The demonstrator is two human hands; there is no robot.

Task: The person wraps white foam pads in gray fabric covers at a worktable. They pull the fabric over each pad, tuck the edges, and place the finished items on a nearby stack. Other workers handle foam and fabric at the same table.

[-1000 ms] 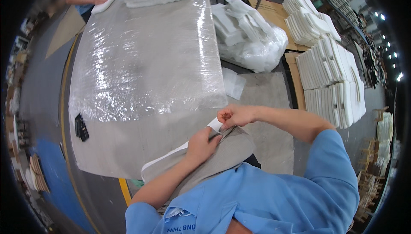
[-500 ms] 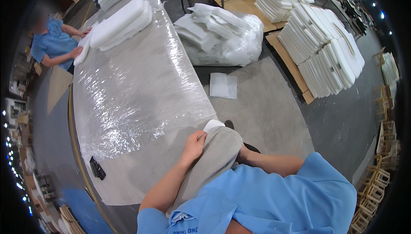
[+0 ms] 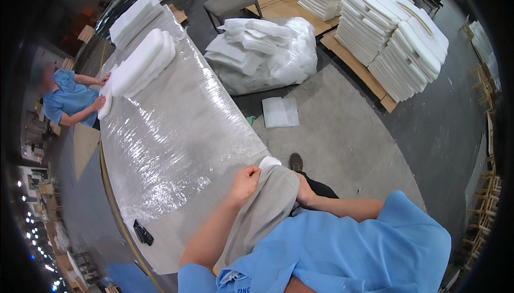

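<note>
A grey fabric cover (image 3: 273, 194) hangs against my body at the near corner of the table, with the end of a white pad (image 3: 270, 162) sticking out of its far end. My left hand (image 3: 245, 186) is closed on the cover's left edge, close to the white pad. On the opposite side, my right hand (image 3: 306, 190) grips the cover's right edge; its fingers are partly hidden behind the fabric.
Plastic film covers the long table (image 3: 171, 132), where a black object (image 3: 142, 233) lies near the left edge. A co-worker (image 3: 72, 97) handles white pads (image 3: 142, 65) at the far left. Beyond stand a plastic-wrapped bundle (image 3: 289, 52), a chair (image 3: 230, 4) and stacked pads (image 3: 396, 36).
My view has shifted, so the surroundings sit differently in the picture. More of my right hand now shows at the cover's right edge. Both hands keep their grip on the cover.
</note>
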